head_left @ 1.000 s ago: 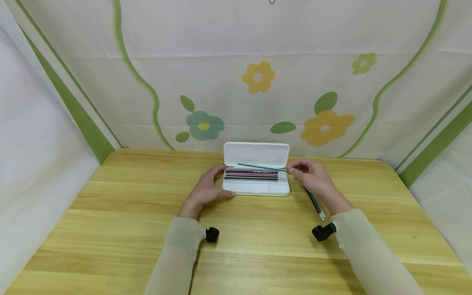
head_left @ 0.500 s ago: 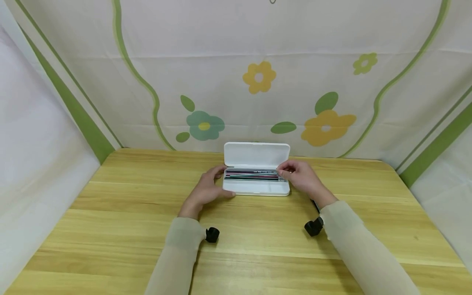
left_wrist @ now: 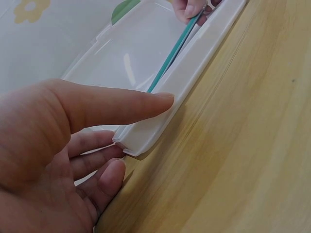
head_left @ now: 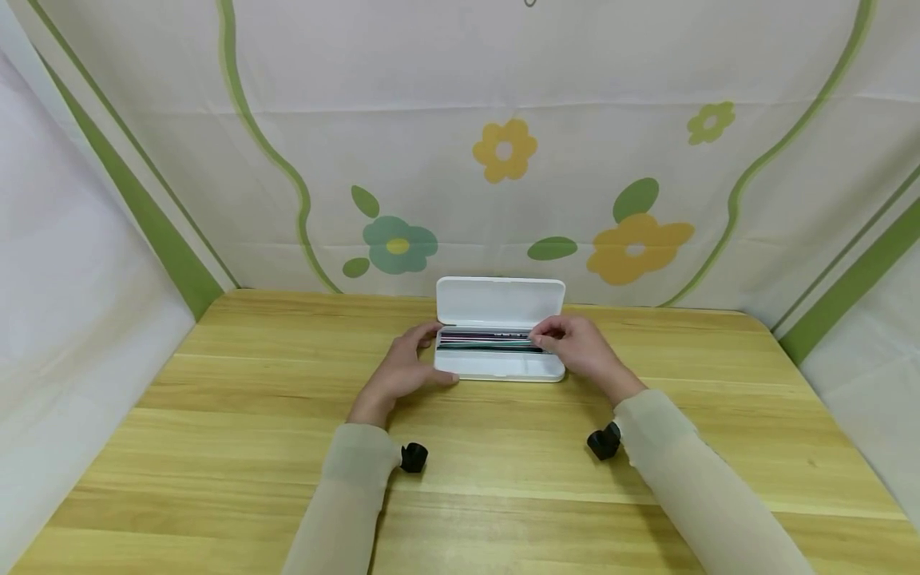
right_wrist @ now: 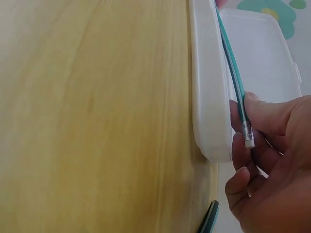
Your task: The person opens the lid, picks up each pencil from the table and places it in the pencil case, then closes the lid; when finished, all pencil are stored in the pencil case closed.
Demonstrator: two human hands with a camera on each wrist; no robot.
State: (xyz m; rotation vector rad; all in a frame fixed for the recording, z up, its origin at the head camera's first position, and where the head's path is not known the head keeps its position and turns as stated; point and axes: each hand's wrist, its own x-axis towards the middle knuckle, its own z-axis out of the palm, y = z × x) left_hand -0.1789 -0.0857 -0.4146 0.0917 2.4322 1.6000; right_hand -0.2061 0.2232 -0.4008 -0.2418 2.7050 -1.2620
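Observation:
A white pencil case [head_left: 503, 369] lies with its lid raised, and several dark, red and purple pencils [head_left: 480, 336] lie side by side inside. My left hand [head_left: 398, 371] holds the case's left end, its thumb along the front wall and the other fingers around the end and back. Between thumb and fingers my right hand [head_left: 584, 353] pinches a green pencil [right_wrist: 236, 73] near its white eraser and metal ferrule. That pencil runs lengthwise over the tray, its far end low inside the case, its eraser end raised in the right wrist view.
On the wooden table [head_left: 474, 495], a dark green pencil [right_wrist: 209, 218] lies by the case's right end; my right arm hides it in the head view. A floral curtain [head_left: 402, 144] hangs behind the table, close to the raised lid.
My right hand has carried the green pencil left from the case's right end, lowering it over the tray in line with the others. My left hand has stayed put.

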